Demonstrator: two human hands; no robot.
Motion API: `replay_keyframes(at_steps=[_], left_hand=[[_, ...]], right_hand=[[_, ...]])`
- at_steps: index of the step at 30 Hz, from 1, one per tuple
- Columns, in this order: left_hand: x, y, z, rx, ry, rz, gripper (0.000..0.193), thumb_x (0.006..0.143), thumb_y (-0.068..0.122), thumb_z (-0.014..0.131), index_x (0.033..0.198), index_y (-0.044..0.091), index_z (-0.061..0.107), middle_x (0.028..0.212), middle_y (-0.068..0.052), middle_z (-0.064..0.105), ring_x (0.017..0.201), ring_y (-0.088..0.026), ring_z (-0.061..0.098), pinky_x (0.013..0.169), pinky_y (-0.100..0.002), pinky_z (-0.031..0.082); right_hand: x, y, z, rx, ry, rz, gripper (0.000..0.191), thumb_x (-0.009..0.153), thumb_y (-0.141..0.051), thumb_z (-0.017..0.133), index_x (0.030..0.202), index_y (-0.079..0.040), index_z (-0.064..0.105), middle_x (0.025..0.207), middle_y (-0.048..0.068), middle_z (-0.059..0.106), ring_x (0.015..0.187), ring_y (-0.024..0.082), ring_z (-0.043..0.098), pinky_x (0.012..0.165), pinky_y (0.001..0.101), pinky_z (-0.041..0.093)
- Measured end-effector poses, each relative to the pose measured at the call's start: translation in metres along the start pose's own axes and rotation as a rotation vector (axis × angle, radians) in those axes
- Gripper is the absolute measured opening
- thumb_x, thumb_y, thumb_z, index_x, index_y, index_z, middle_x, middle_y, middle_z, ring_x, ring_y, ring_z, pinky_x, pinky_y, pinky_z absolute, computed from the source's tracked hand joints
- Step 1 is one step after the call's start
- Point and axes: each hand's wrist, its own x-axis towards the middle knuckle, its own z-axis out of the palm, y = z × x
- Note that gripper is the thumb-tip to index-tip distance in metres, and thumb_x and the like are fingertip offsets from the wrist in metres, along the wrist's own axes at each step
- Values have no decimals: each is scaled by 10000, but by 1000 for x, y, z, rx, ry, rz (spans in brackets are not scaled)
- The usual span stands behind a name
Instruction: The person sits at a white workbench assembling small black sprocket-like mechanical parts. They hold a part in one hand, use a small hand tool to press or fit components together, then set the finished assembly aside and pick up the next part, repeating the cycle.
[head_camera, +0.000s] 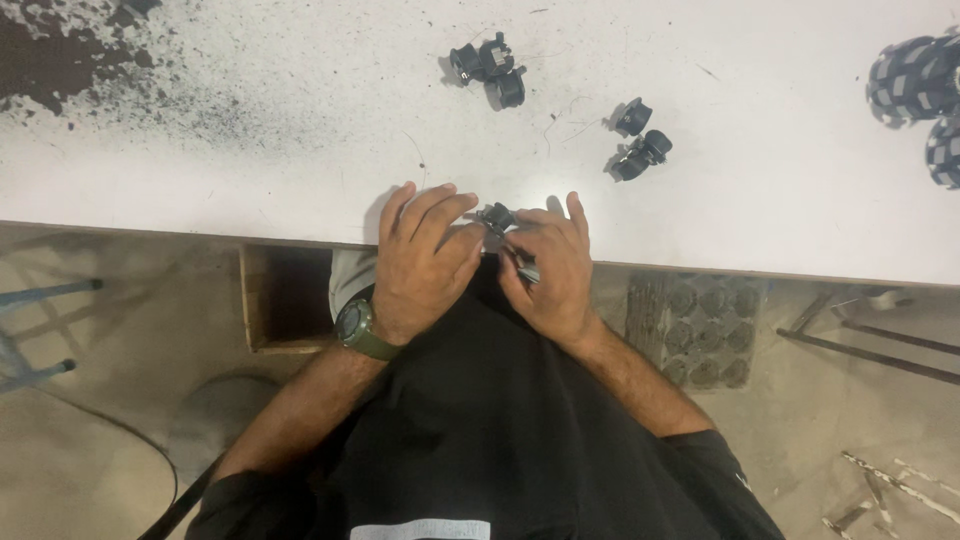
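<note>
Your two hands meet at the near edge of the white table (250, 170). Your left hand (425, 265), with a green watch (358, 328) on its wrist, curls its fingers onto a small black part (496, 216). Your right hand (550, 270) pinches the same part from the other side, and something thin and grey (527, 270) sticks out under its fingers. The part is dark and knobby, too small to see well.

Farther back on the table lie more black parts: a clump (488, 68) and a pair (638, 140) to the right. At the right edge sit round black-and-white checkered things (920, 85). Black dust (60, 50) covers the far left corner.
</note>
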Motion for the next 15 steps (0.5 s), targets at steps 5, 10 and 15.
replay_keyframes(at_steps=[5, 10, 15], left_hand=[[2, -5, 3, -78, 18, 62, 176, 916, 62, 784, 1070, 78, 699, 1365, -78, 597, 1373, -269, 527, 1199, -517, 410], [4, -4, 4, 60, 11, 149, 151, 893, 86, 802, 1013, 87, 710, 1354, -81, 602, 1346, -274, 528, 1160, -541, 419], [3, 0, 6, 44, 54, 117, 163, 901, 106, 809, 1044, 104, 733, 1361, -81, 598, 1341, -272, 531, 1167, -542, 392]], right_hand=[[3, -2, 1, 37, 2, 5, 323, 807, 21, 797, 1074, -37, 624, 1111, 143, 673, 1171, 312, 647, 1255, 625, 296], [4, -1, 2, 20, 28, 6, 331, 775, 19, 803, 1059, -42, 644, 1090, 131, 674, 1136, 312, 656, 1241, 628, 312], [3, 0, 2, 28, 14, -7, 327, 783, 12, 810, 1057, -34, 639, 1077, 120, 670, 1122, 305, 657, 1242, 636, 296]])
